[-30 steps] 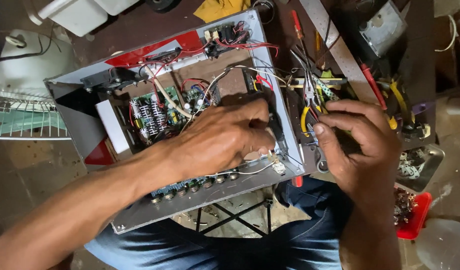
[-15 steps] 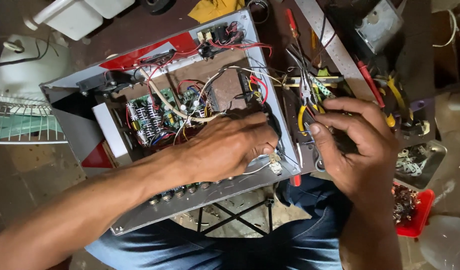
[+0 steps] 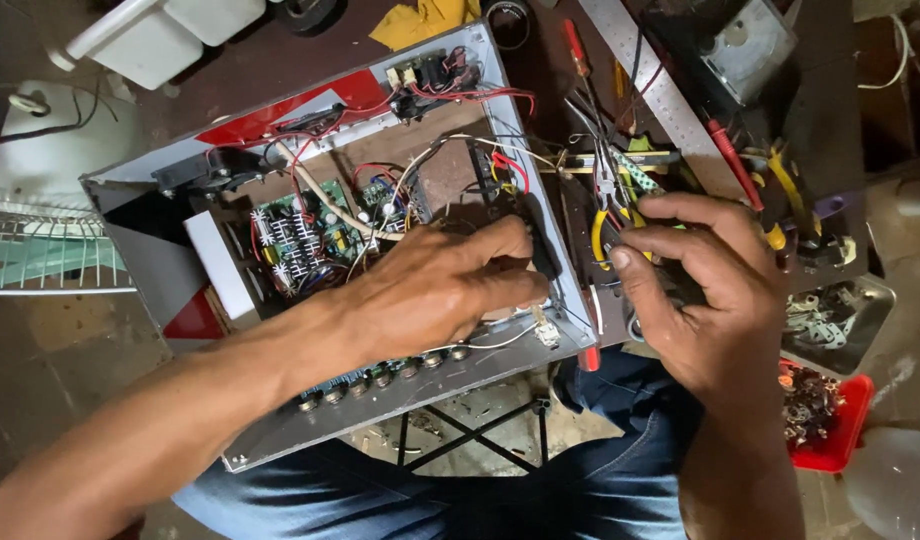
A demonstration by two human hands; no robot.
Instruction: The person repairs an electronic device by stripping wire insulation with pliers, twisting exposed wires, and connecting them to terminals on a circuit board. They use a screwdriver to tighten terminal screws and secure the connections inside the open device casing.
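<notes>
An open grey metal chassis (image 3: 400, 400) lies across my lap, with a green circuit board (image 3: 300, 240) and red, white and black wires inside. My left hand (image 3: 450, 285) reaches into it, and its fingers curl onto a black part (image 3: 540, 250) at the inside of the right wall. Just outside that wall, my right hand (image 3: 695, 290) pinches a dark tool (image 3: 680, 292) with thumb and forefinger. What the fingertips meet at the wall is hidden. Yellow-handled pliers (image 3: 600, 225) lie right beside those fingertips.
A red-handled screwdriver (image 3: 575, 45), a metal ruler (image 3: 670, 100) and several hand tools lie on the dark bench behind the chassis. To the right are a red tray of small parts (image 3: 830, 420) and a metal tray (image 3: 860, 320). A white wire rack (image 3: 40, 260) is at the left.
Both hands stay at the chassis's right wall. My left fingers have crept a little toward that wall and the right hand has edged slightly left. Neither hand has let go.
</notes>
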